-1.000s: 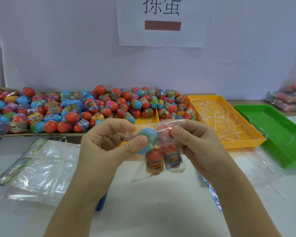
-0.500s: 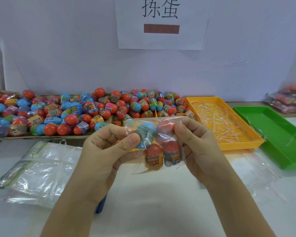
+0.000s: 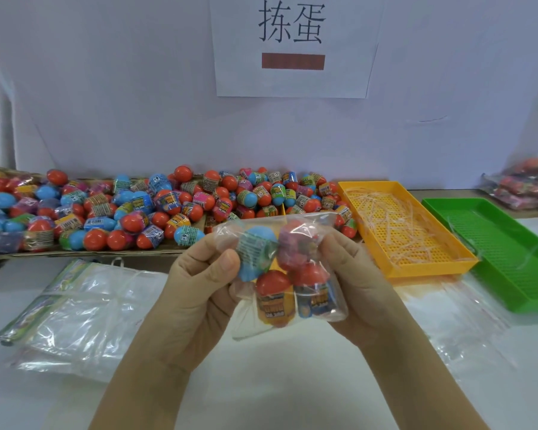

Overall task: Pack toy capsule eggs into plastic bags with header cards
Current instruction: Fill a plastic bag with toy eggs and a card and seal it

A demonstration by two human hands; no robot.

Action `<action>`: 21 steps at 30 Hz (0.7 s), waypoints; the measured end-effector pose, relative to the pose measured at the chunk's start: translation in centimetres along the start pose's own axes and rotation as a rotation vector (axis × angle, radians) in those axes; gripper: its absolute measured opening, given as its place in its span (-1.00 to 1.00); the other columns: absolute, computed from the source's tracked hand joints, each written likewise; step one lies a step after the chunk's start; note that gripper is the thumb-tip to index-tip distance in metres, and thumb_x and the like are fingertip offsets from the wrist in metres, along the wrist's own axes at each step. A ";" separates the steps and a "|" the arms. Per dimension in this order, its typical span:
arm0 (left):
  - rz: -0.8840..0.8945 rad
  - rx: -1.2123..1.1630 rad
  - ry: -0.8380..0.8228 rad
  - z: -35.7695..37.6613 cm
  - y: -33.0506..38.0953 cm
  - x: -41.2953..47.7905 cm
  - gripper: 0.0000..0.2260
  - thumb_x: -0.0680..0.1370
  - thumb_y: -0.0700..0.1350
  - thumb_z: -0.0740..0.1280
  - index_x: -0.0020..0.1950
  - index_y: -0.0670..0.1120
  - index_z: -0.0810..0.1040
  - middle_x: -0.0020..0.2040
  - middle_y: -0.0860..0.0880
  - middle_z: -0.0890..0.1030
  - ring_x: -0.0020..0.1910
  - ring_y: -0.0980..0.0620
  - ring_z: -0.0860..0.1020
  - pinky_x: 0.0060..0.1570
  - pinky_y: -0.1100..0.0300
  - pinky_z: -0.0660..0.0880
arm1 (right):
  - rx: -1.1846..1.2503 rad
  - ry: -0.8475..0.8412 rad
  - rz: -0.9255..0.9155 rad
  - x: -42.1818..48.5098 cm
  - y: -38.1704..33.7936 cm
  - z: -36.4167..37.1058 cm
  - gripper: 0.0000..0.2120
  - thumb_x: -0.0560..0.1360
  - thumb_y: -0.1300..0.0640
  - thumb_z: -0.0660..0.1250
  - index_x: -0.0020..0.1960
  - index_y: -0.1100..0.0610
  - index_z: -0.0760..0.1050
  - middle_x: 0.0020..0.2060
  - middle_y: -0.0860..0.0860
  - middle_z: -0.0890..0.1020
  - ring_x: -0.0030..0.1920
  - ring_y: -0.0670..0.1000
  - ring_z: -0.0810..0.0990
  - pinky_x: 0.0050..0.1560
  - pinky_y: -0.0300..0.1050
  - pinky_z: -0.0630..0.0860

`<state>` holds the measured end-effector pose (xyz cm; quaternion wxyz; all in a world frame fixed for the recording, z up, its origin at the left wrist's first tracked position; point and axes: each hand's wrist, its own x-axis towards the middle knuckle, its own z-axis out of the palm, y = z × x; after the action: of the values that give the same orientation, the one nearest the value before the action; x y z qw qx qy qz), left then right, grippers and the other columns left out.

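Both hands, L (image 3: 196, 293) & R (image 3: 354, 283), grip bag (image 3: 292, 274) w/ 4 eggs

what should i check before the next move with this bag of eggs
1. Grip on the bag: left hand and right hand hold the clear bag by its sides, above the table. ok
2. Eggs inside: four capsule eggs show through the plastic. ok
3. Bag mouth closed: the top edge is crumpled film. cannot tell
4. Header card on this bag: none visible. not ok
5. Spare bags at hand: a stack of empty bags lies on the table to the left. ok
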<state>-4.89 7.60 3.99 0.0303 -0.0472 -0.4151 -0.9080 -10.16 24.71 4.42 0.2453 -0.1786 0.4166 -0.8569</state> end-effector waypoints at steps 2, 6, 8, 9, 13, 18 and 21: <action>0.007 0.038 -0.007 0.0 0.1 0.2 -0.50 0.07 0.07 0.69 -0.07 -0.07 0.73 -0.12 -0.11 0.72 -0.21 0.00 0.69 -0.24 0.13 0.65 | -0.045 0.045 -0.057 0.0 -0.3 0.2 -0.56 0.18 0.00 0.62 -0.01 0.16 0.65 -0.10 0.12 0.69 -0.15 0.08 0.69 -0.21 -0.03 0.65; 0.003 0.259 0.119 0.3 -0.4 0.5 -0.59 0.19 0.01 0.64 -0.03 -0.09 0.72 -0.13 -0.14 0.71 -0.21 -0.05 0.70 -0.29 0.13 0.62 | -0.195 0.175 -0.140 0.1 -0.4 0.5 -0.79 0.27 0.16 0.55 -0.10 0.04 0.70 -0.16 0.07 0.72 -0.21 0.04 0.70 -0.27 -0.08 0.63; 0.017 0.313 0.205 0.4 -0.8 0.5 -0.55 0.12 -0.05 0.64 -0.04 -0.12 0.72 -0.12 -0.15 0.72 -0.20 -0.07 0.71 -0.31 0.17 0.61 | -0.342 0.218 -0.150 0.0 -0.2 0.5 -0.84 0.33 0.10 0.44 -0.10 -0.01 0.69 -0.16 0.06 0.72 -0.20 0.05 0.70 -0.24 -0.08 0.64; 0.035 0.329 0.237 0.4 -0.9 0.4 -0.59 0.10 -0.05 0.59 -0.08 -0.08 0.73 -0.13 -0.14 0.73 -0.21 -0.06 0.71 -0.33 0.18 0.61 | -0.384 0.225 -0.146 0.0 0.0 0.5 -0.85 0.36 0.09 0.42 -0.09 -0.03 0.69 -0.15 0.06 0.72 -0.18 0.06 0.70 -0.23 -0.08 0.63; 0.114 0.420 0.276 0.4 -0.9 0.4 -0.67 0.10 -0.01 0.55 -0.15 0.05 0.74 -0.14 -0.10 0.73 -0.20 -0.05 0.71 -0.34 0.19 0.61 | -0.445 0.177 -0.133 0.0 0.1 0.8 -0.77 0.28 0.03 0.53 -0.07 -0.01 0.69 -0.13 0.08 0.71 -0.13 0.10 0.70 -0.19 -0.03 0.64; -0.002 0.297 0.221 0.1 -0.8 0.5 -0.49 0.07 -0.01 0.64 -0.04 -0.14 0.72 -0.10 -0.16 0.72 -0.20 -0.06 0.71 -0.34 0.17 0.61 | -0.317 0.163 -0.071 0.0 -0.2 0.6 -0.81 0.24 0.08 0.57 -0.15 0.06 0.69 -0.19 0.07 0.71 -0.20 0.07 0.70 -0.32 -0.09 0.62; -0.048 0.230 0.158 0.0 -0.5 0.5 -0.36 -0.04 0.13 0.70 -0.05 -0.11 0.73 -0.08 -0.19 0.72 -0.20 -0.06 0.71 -0.32 0.16 0.63 | -0.232 0.150 -0.029 0.0 -0.5 0.3 -0.83 0.28 0.12 0.48 -0.13 0.10 0.69 -0.18 0.11 0.70 -0.23 0.08 0.70 -0.34 -0.11 0.61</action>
<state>-5.46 7.94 3.70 0.0465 0.0381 -0.5140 -0.8557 -10.09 24.75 4.99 0.1788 -0.1474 0.5273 -0.8175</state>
